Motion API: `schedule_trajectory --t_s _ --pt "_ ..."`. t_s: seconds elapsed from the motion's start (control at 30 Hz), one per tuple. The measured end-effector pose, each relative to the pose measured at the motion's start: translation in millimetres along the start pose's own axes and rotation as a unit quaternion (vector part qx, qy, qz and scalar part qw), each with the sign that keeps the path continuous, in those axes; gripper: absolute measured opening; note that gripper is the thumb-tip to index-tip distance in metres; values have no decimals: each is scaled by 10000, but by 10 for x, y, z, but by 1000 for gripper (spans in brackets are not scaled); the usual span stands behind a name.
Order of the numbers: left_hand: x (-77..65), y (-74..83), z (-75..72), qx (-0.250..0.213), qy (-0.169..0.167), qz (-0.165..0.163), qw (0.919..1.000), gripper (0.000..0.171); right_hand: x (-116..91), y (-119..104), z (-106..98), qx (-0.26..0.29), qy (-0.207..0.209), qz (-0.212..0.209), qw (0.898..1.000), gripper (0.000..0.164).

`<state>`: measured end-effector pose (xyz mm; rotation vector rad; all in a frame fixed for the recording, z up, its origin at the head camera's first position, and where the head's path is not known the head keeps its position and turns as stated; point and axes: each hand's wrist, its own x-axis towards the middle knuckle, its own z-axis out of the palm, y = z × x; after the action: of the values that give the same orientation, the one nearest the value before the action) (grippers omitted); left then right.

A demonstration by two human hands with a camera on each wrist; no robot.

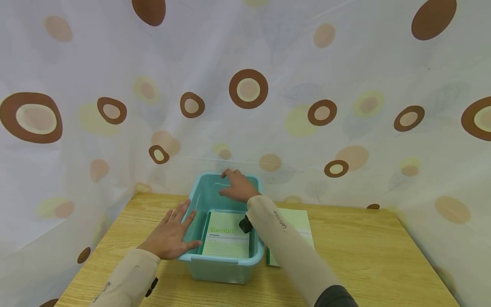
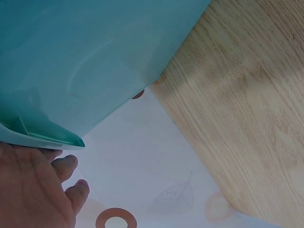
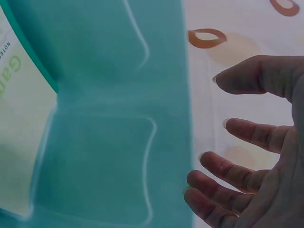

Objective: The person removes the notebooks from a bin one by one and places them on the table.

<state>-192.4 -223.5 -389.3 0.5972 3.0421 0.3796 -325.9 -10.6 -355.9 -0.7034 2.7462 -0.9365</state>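
A light blue plastic bin (image 1: 218, 273) stands on the table, with a pale green notebook (image 1: 226, 245) marked "Gambit" lying inside. My left hand (image 1: 170, 234) rests on the bin's left rim, fingers spread; the left wrist view shows its fingertips at the rim, beside the bin's outer wall (image 2: 95, 47). Over the far end of the bin is my right hand (image 1: 238, 186). Its fingers and thumb are apart and loosely bent, with nothing between them in the right wrist view. A second pale green notebook (image 1: 303, 219) lies right of the bin, partly hidden by my right forearm.
The wooden table (image 1: 364, 256) extends to both sides of the bin. Close behind its far edge hangs a white sheet (image 1: 284, 128) with brown and beige spots, which also runs along the sides.
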Motion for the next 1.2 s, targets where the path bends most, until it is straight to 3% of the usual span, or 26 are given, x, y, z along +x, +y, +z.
schedule_trajectory --t_s 0.67,0.9,1.07,1.2 --pt "7 -17 -2 -21 -2 18 10000 82 306 0 545 -1132 -209 557 9918 52" --pt "21 -23 10 6 64 31 10000 81 293 -36 714 -995 -440 940 9896 55" --pt "19 -29 4 32 15 33 10000 82 321 25 879 -1145 -544 1013 9868 56" --pt "26 -38 14 71 -19 22 10000 82 355 106 982 -952 -735 928 9884 58"
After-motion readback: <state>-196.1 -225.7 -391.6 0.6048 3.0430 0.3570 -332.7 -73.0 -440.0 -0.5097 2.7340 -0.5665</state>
